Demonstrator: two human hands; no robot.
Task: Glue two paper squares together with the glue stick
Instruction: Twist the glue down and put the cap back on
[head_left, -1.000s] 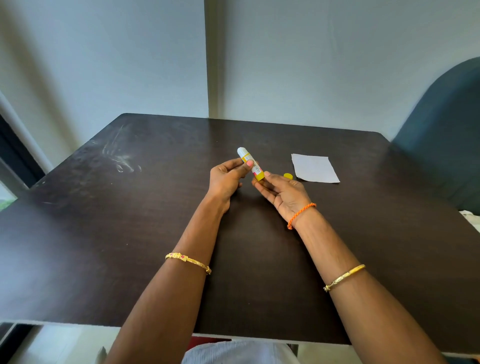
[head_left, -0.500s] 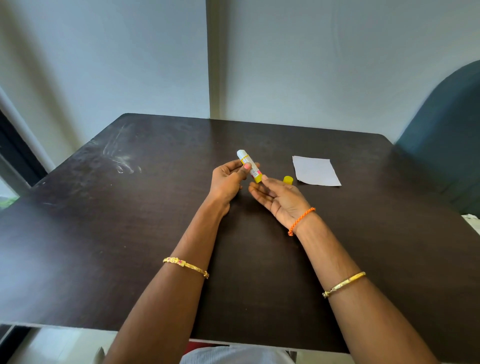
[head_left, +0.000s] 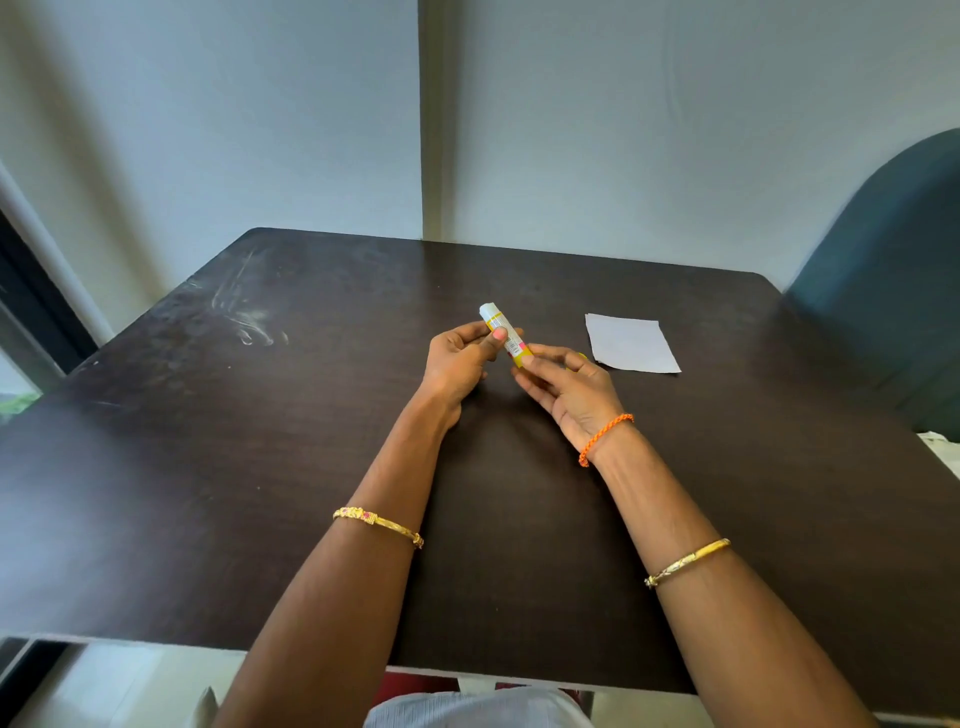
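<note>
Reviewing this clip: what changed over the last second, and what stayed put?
The right hand came off the glue stick's yellow base half a second ago, then closed its fingertips back on it. The yellow cap, visible earlier, is now nearly hidden behind that hand. The left hand kept its grip; the paper stayed put.

I see a yellow, white-tipped glue stick (head_left: 505, 335), white paper (head_left: 631, 344), dark brown table (head_left: 208, 467), orange bracelet (head_left: 605, 434).

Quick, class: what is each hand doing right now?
Left hand: closed on the glue stick.
Right hand: fingertips pinching the stick's yellow base.
</note>
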